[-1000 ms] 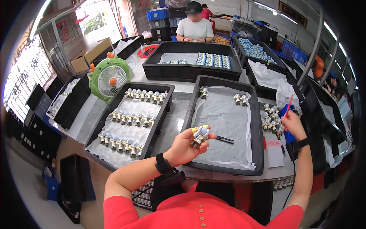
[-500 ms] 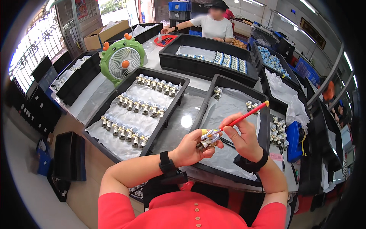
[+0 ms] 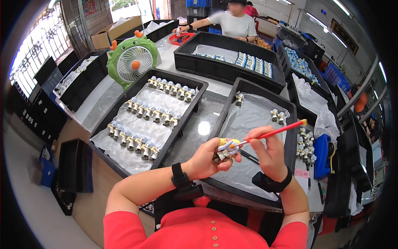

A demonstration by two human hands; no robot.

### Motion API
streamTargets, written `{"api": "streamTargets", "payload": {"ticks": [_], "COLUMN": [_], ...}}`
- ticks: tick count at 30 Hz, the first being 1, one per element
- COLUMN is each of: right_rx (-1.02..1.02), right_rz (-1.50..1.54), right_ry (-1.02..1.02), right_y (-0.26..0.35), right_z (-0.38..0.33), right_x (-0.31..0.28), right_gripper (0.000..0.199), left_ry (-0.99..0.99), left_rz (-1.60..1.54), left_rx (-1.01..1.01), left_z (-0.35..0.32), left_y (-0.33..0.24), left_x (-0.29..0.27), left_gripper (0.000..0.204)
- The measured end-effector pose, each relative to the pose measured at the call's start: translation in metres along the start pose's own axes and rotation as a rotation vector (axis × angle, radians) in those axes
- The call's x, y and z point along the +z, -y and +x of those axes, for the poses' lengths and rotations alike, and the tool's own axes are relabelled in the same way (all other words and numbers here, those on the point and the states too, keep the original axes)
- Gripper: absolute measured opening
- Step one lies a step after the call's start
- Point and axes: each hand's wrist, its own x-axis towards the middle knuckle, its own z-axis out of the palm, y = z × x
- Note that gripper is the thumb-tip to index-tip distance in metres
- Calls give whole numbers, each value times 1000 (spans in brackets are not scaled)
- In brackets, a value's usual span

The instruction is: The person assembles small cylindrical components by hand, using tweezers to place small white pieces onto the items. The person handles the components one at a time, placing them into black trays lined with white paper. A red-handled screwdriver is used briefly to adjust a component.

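My left hand point(image 3: 210, 159) is closed around a small painted figurine point(image 3: 226, 149) with pale lilac hair, a yellow patch and a dark base. In my right hand point(image 3: 269, 151) I grip a red-handled paintbrush point(image 3: 282, 130), its handle end pointing up to the right. The brush tip meets the figurine's head or comes very close to it; I cannot tell which. Both hands are above the near part of a black tray point(image 3: 232, 184) lined with crumpled translucent sheet. One figurine point(image 3: 239, 98) stands at that tray's far left corner, and two figurines point(image 3: 277, 116) stand near its right side.
Left of it, another black tray point(image 3: 195, 108) holds rows of similar figurines. A green fan point(image 3: 112, 72) stands behind. Loose figurines point(image 3: 305, 145) and a blue box point(image 3: 322, 155) lie at the right. Across the table, a person point(image 3: 234, 23) reaches toward a red dish point(image 3: 182, 39).
The brush has tipped flatter, and my right hand has turned slightly with it. My left hand still holds the figurine in nearly the same place. The whole view has shifted slightly.
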Motion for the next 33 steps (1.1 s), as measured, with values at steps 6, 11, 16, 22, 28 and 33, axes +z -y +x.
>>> {"api": "streamTargets", "payload": {"ticks": [6,11,16,22,28,33], "right_rx": [-16,42,350,585,776,479], "right_rz": [42,-5,14,-600,-700,-834], "right_ry": [48,-233,-301,-270,91,-68], "right_y": [2,-4,8,-65,-112,-79], "right_z": [-1,6,-5,-72,-129,-96], "right_x": [-1,-15,-81,-164,-163,-157], "right_gripper": [7,5,17,14,20,22], "left_ry": [22,103,-16,-31,-63,-85], "left_rz": [-8,-57,-38,291,539,572], "left_rx": [-11,21,123,164,299,283], "left_z": [-1,-2,-5,-2,0,3], "left_y": [-1,-4,-7,-2,12,13], "left_x": [-2,0,10,6,6,4], "left_gripper": [42,40,42,49,52,53]}}
